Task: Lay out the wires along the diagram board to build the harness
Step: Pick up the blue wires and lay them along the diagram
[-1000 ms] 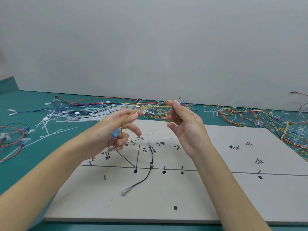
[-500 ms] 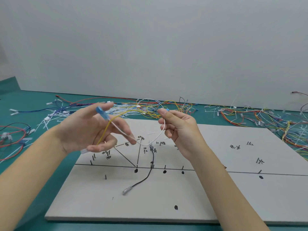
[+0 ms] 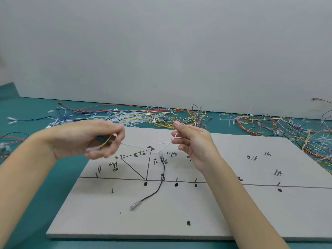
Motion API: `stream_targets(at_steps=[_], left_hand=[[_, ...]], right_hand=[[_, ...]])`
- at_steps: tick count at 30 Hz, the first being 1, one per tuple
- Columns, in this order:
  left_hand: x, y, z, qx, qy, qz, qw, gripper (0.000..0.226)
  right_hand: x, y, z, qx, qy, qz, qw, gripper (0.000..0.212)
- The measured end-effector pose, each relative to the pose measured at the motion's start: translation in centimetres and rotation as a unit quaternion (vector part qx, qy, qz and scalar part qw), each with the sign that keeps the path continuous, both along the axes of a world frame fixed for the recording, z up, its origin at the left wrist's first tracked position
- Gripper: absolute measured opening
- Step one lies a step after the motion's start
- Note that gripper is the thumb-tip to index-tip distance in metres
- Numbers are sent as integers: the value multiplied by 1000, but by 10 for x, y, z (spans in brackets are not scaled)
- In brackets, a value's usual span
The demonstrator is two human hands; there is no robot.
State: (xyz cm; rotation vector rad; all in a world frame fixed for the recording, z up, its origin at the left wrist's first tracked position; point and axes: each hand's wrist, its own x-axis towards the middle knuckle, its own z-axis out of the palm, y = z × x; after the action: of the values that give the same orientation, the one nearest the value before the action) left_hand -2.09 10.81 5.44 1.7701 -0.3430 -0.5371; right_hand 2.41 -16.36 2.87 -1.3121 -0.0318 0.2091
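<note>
1. Pale grey wall (image 3: pixel 161 51) is filling the upper half of the view, meeting a teal tabletop (image 3: pixel 36 203) that is running under everything else.
2. Grey diagram board (image 3: pixel 233 212) is lying flat on the tabletop, carrying drawn black lines, handwritten labels, black dots and small upright pins.
3. Loose wires (image 3: pixel 179 115) in red, blue, yellow and white are sprawling along the far edge of the tabletop behind the board; a second tangle (image 3: pixel 280 124) is spreading to the far right, and a few red and black strands (image 3: pixel 10 139) are lying at the left edge.
4. Left hand (image 3: pixel 86 139) is hovering above the board's left rear corner, its fingers curled together and pinching a yellow wire (image 3: pixel 107 141) beside a blue connector (image 3: pixel 99 139); the fingertips are blurring, so the exact grip is hard to make out.
5. Right hand (image 3: pixel 192 141) is hovering above the board's middle rear part, thumb and forefinger pinching a white wire (image 3: pixel 166 145), the other fingers curling loosely.
6. White wire is sagging between the two hands, dipping close to the board near the labels.
7. Black wire (image 3: pixel 158 187) is lying on the board between pins near the centre line, curving toward the near edge and ending in a clear connector (image 3: pixel 135 206) resting on the board.
</note>
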Motion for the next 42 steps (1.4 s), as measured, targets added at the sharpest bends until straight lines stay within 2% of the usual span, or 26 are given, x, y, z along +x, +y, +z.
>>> stream_targets(at_steps=[4, 7, 9, 12, 16, 18, 20, 23, 26, 30, 32, 35, 39, 42], left_hand=[[8, 3, -2, 3, -7, 162, 987, 23], [17, 4, -9, -19, 1, 251, 968, 24], [23, 8, -14, -5, -6, 282, 959, 24], [30, 17, -24, 22, 5, 290, 957, 21], [38, 19, -40, 41, 7, 285, 958, 20], [43, 22, -45, 33, -14, 312, 949, 18], [48, 28, -50, 36, -48, 352, 934, 14], [55, 41, -58, 88, -130, 440, 884, 10], [62, 61, -67, 212, -206, 508, 809, 17], [74, 90, -85, 422, -226, 498, 723, 32], [82, 96, -93, 480, -224, 479, 700, 33], [96, 100, -102, 519, -244, 435, 694, 28], [113, 108, -109, 515, -249, 370, 732, 34], [121, 114, -111, 505, -250, 370, 738, 28]], right_hand=[[6, -6, -3, 43, 19, -18, 999, 13], [8, -4, -6, 120, 38, -5, 992, 9], [10, -3, -7, 127, 34, -1, 991, 10], [10, 0, -8, 41, -13, -28, 999, 12], [9, 3, -14, -159, -89, -60, 981, 15], [8, 4, -18, -193, -84, -42, 977, 14], [8, 6, -19, -179, -74, -39, 980, 12], [12, 4, -16, -144, -68, -53, 986, 10], [15, -3, -14, -113, -66, -78, 988, 7], [20, -9, -16, -60, -41, -108, 992, 10], [23, -11, -18, -26, -13, -114, 993, 14], [28, -15, -21, 29, 32, -108, 993, 18], [32, -18, -21, 79, 73, -106, 989, 20], [34, -18, -21, 86, 82, -114, 986, 17]])
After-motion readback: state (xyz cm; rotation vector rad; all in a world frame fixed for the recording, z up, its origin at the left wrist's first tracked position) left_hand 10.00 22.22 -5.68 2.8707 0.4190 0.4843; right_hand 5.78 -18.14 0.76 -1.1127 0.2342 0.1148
